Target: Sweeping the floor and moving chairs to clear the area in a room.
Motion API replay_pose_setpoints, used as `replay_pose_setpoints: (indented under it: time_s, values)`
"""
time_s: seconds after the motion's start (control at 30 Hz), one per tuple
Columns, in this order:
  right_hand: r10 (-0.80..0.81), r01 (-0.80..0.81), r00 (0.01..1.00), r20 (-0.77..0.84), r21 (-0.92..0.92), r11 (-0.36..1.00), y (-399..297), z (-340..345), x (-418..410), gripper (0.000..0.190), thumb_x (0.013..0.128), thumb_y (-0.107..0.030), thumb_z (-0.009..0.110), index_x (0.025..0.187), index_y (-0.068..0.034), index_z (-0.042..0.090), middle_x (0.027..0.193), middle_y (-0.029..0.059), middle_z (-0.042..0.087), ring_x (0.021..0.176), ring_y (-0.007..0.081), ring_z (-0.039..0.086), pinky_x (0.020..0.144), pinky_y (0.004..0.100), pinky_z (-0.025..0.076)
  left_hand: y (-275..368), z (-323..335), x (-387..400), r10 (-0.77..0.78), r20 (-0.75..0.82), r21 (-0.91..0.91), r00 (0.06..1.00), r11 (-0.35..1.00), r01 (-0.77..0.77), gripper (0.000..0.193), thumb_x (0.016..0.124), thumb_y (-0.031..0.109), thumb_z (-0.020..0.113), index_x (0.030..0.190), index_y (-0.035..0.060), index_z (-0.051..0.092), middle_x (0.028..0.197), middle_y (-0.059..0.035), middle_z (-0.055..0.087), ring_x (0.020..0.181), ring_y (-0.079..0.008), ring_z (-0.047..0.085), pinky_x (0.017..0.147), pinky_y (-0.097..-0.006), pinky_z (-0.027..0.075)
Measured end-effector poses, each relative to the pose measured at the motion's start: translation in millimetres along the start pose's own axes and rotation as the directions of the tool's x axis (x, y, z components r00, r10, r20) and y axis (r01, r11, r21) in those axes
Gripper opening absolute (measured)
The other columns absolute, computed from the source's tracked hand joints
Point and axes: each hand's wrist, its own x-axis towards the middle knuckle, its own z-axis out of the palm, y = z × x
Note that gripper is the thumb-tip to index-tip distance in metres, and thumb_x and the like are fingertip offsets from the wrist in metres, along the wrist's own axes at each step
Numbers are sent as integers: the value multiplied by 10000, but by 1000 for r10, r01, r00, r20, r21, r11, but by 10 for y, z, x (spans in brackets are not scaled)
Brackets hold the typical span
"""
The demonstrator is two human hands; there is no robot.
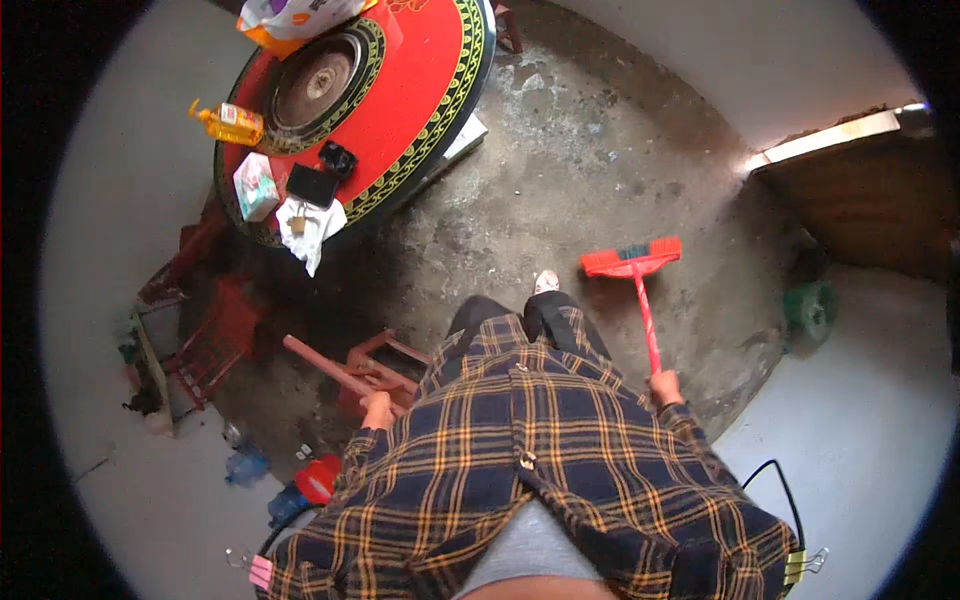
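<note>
My right hand (665, 388) is closed around the red handle of a broom (646, 319). Its red and dark bristle head is out in front of my legs, to the right. On the other side, my left hand (379, 410) grips a reddish-brown wooden stool (330, 362) by its edge. The stool is tilted beside my left leg, and part of it is hidden behind my plaid shirt. One light-coloured shoe (547, 282) shows on the stained concrete floor (525, 195).
A round red table (420, 56) at upper left bears an orange pump bottle (236, 125), a tissue pack (256, 187) and dark boxes (313, 185). Another red stool (217, 337) stands at left. A green round object (810, 310) and a wooden panel (855, 187) are on the right.
</note>
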Motion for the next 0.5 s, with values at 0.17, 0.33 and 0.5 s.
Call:
replay_pose_setpoints:
  time_s: [0.17, 0.33, 0.5]
  values:
    - [88, -109, 978, 191, 104, 989, -886, -147, 288, 176, 741, -107, 554, 751, 64, 597, 541, 119, 551, 449, 236, 567, 385, 361, 399, 77, -296, -222, -46, -104, 52, 994, 997, 51, 487, 728, 50, 530, 1160, -48, 327, 1071, -200, 488, 825, -260, 581, 658, -387, 507]
    - [64, -83, 984, 164, 111, 990, -991, -222, 582, 191, 706, -151, 654, 773, 22, 604, 558, 109, 565, 459, 238, 571, 420, 376, 423, 235, -278, -305, -17, -142, 96, 990, 995, 31, 485, 729, 51, 534, 1158, -46, 327, 1070, -198, 487, 825, -261, 579, 657, -388, 506]
    - [-66, 42, 989, 130, 177, 983, -1249, -257, 558, 170, 711, -117, 627, 665, -12, 502, 479, 52, 477, 368, 187, 481, 332, 345, 352, 155, -356, -286, 5, -171, 98, 985, 995, 12, 483, 731, 52, 537, 1156, -43, 327, 1068, -197, 485, 825, -262, 577, 655, -389, 505]
